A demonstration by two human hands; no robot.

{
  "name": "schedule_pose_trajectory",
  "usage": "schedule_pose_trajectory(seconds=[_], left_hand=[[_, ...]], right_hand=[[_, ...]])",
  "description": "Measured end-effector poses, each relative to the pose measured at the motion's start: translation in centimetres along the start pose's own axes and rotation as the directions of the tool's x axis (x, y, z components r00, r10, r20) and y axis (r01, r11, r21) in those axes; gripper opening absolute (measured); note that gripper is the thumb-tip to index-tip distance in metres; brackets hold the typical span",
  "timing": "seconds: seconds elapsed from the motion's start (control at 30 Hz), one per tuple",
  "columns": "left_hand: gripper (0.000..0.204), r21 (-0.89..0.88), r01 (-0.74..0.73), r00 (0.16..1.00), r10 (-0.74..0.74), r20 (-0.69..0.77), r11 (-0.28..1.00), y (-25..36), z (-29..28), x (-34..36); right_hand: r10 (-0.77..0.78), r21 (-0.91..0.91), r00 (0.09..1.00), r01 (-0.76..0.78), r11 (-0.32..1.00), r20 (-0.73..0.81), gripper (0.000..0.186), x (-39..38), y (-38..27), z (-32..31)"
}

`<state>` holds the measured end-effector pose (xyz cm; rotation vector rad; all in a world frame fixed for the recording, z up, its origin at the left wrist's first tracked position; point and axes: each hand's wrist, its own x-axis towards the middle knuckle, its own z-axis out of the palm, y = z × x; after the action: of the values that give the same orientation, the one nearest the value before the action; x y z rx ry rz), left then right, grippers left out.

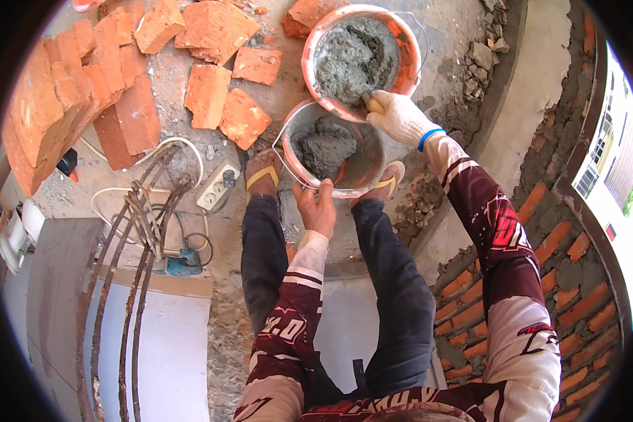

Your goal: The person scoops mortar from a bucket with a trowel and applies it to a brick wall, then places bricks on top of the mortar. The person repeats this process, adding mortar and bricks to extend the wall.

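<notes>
Two orange buckets with grey mortar inside meet rim to rim in front of me. The far bucket is nearly full of wet mortar. In the tilted near bucket a lump of mortar lies on the left side, and its wire handle hangs over the left edge. My bare left hand grips the near bucket's front rim. My right hand, in a white knit glove with a blue cuff, is closed over the far bucket's near rim, where the two meet; its fingertips are partly hidden.
Orange bricks lie loose and stacked at the left. A white power strip with cables, a blue power tool and thin sticks are below them. Rubble lines a concrete ledge; a brick wall stands right.
</notes>
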<state>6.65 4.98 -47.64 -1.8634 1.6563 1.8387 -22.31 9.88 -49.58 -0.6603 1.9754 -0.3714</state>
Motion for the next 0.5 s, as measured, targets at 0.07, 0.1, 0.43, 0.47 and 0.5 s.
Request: schedule_pose_trajectory(seconds=[0.07, 0.1, 0.43, 0.47, 0.5], left_hand=[[0.033, -0.019, 0.042, 0.999, -0.042, 0.014, 0.999, -0.6, 0.0, -0.1], [0.033, -0.029, 0.045, 0.999, -0.044, 0.019, 0.999, -0.8, 0.0, 0.1], [0.029, -0.045, 0.018, 0.999, -0.016, 0.043, 0.999, -2.6, 0.0, 0.1], [0.029, -0.046, 0.016, 0.999, -0.015, 0.028, 0.999, -2.5, 0.1, 0.1], [0.029, -0.035, 0.020, 1.000, -0.019, 0.006, 0.999, -2.4, 0.2, 0.1]], right_hand=[[0.013, 0.077, 0.999, -0.016, 0.997, 0.036, 0.036, -0.8, 0.4, -0.3], [0.028, 0.105, 0.998, -0.034, 0.994, 0.056, 0.038, -1.1, 0.6, -0.5], [-0.187, -0.005, 0.968, 0.188, 0.982, -0.170, 0.046, -8.7, 2.1, 0.9], [-0.270, -0.164, 0.939, 0.238, 0.957, -0.215, 0.046, -10.0, 2.0, 1.4], [-0.262, -0.287, 0.952, 0.210, 0.935, -0.157, 0.045, -11.2, 1.7, 2.0]])
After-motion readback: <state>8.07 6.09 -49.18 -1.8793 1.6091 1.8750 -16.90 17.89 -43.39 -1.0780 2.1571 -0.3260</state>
